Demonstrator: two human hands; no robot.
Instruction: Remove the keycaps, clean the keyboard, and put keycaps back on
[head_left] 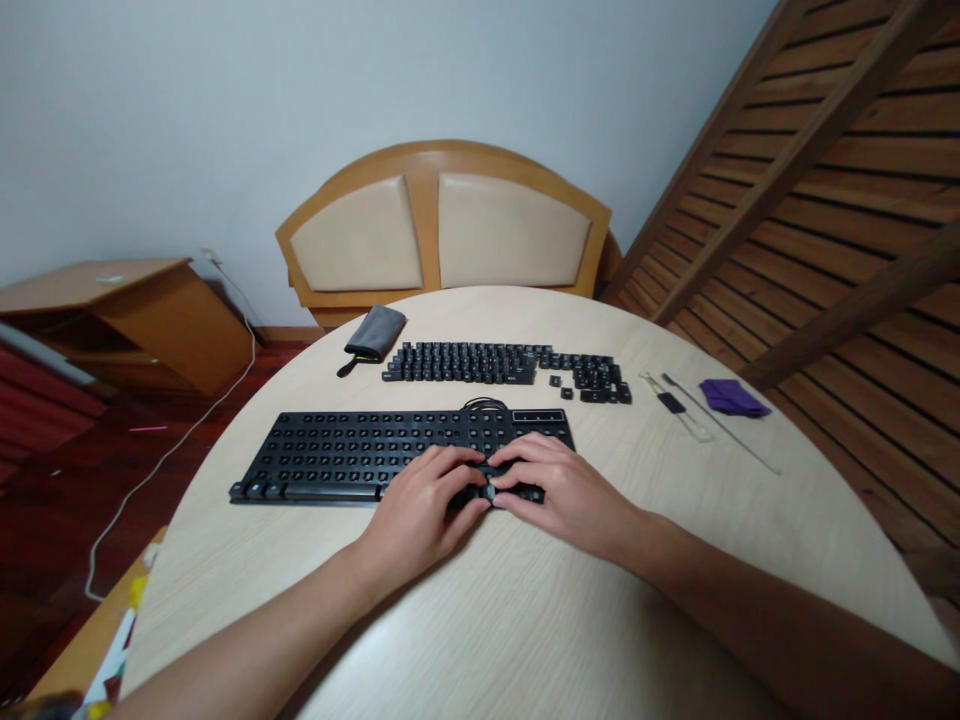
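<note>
A black keyboard (337, 450) lies on the round table, most of its keycaps off and the bare switch sockets showing. The space bar and a few bottom-left keys are still in place. Over its lower right part, my left hand (431, 495) and my right hand (566, 490) meet with bent fingers. Between their thumbs and forefingers is a small dark keycap (490, 492) at the keyboard's near edge. The fingers hide part of it and the keys around it. Loose black keycaps (469, 363) stand in rows behind the keyboard.
Back left on the table (480, 620) is a grey pouch (377, 332). To the right lie a keycap puller (673, 403), a thin rod-like tool (724, 425) and a folded purple cloth (733, 397). A coiled cable (484, 404) sits behind the keyboard.
</note>
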